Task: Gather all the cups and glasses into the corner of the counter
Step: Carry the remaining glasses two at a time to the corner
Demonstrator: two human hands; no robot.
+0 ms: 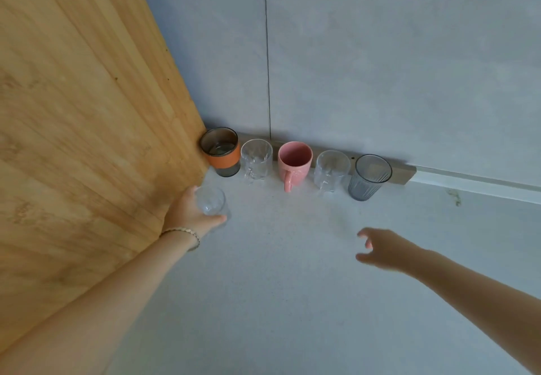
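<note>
My left hand (190, 213) is wrapped around a clear, empty drinking glass (211, 201) standing on the pale speckled counter (292, 287), beside the wooden side panel (82, 111). Five vessels line the tiled wall behind, all empty: one smoked glass cup with an orange band (221, 152) in the corner, two clear handled glass mugs (256, 159) (331, 170), one pink ceramic mug (294, 162) between them, one grey ribbed tumbler (369, 177). My right hand (383, 250) hovers, fingers spread, holding nothing.

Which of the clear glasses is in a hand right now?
The clear glass nearest the camera, held by the left hand beside the wooden panel. The other two clear glasses stand untouched in the row along the wall.
</note>
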